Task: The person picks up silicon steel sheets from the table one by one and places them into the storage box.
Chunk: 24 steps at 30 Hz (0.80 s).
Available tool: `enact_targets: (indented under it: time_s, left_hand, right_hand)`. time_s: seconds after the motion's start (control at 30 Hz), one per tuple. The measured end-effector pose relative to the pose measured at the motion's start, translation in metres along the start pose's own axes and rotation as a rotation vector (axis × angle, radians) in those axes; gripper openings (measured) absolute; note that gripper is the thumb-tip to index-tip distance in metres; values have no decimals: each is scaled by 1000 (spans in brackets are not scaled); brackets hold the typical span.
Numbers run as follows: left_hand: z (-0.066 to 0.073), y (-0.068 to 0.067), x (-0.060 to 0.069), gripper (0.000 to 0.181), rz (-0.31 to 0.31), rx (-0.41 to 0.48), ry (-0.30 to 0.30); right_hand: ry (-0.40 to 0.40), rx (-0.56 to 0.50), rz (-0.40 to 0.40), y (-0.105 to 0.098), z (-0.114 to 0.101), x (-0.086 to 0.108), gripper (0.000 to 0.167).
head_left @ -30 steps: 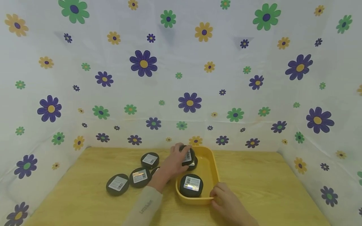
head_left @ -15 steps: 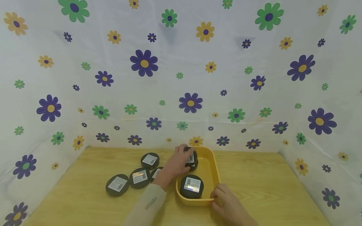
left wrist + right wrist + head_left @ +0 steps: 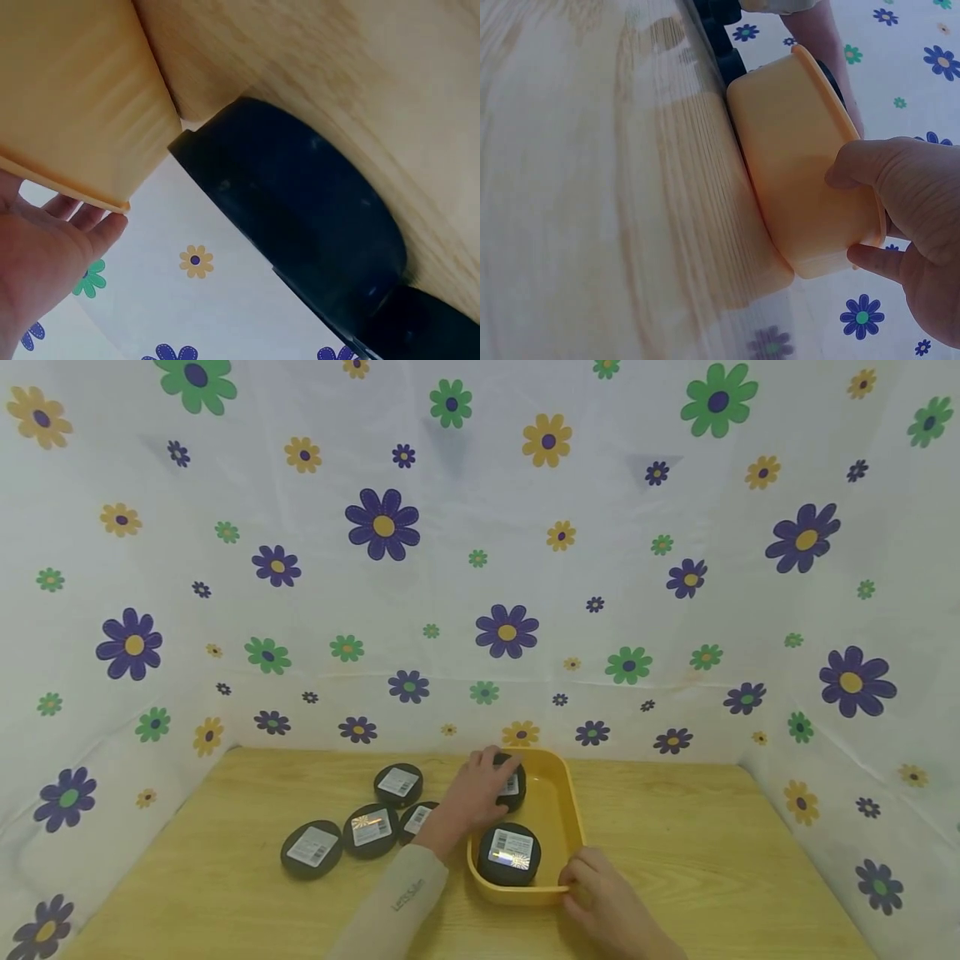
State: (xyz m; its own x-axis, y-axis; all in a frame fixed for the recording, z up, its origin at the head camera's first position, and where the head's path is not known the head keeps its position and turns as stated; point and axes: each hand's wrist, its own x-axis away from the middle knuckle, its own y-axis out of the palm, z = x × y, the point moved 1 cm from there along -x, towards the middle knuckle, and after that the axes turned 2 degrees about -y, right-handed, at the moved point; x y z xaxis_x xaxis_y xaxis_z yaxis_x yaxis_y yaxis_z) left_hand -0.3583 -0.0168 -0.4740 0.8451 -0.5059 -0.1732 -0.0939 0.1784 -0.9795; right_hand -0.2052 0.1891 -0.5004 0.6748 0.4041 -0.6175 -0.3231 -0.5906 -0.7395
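Note:
In the head view, my left hand (image 3: 474, 793) reaches over the left wall of the yellow tray (image 3: 558, 810). It grips a flat round black container (image 3: 512, 783) with a white label in the tray's far left corner; what lies under that container is hidden. A second black container (image 3: 509, 855) lies label up in the near left corner. My right hand (image 3: 603, 893) holds the tray's near right corner, with thumb and fingers on its wall and rim in the right wrist view. In the left wrist view, the left fingers (image 3: 105, 229) show beside the tray's rim.
Left of the tray, several more black containers lie label up on the wooden table: one at the far side (image 3: 398, 784), one nearest the left (image 3: 311, 849), others between them. A white flowered cloth (image 3: 480, 568) rises behind and at both sides.
My left hand has moved slightly right and down with the black container, which now covers the one seen beneath it before. The right hand stays on the tray's corner.

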Motion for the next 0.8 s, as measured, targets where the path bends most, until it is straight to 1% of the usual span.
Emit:
enact_targets:
  time_s: [0.17, 0.37, 0.63, 0.8]
  left_hand:
    - [1, 1, -1, 79, -48, -5, -47]
    - [1, 4, -2, 76, -72, 1, -76]
    - [2, 3, -2, 72, -62, 1, -68]
    - [1, 6, -3, 71, -52, -2, -61]
  right_hand:
    - [15, -8, -13, -1, -1, 0, 32]
    - [21, -9, -14, -1, -1, 0, 33]
    - [45, -10, -35, -2, -1, 0, 33]
    - [57, -1, -44, -1, 0, 1, 32]
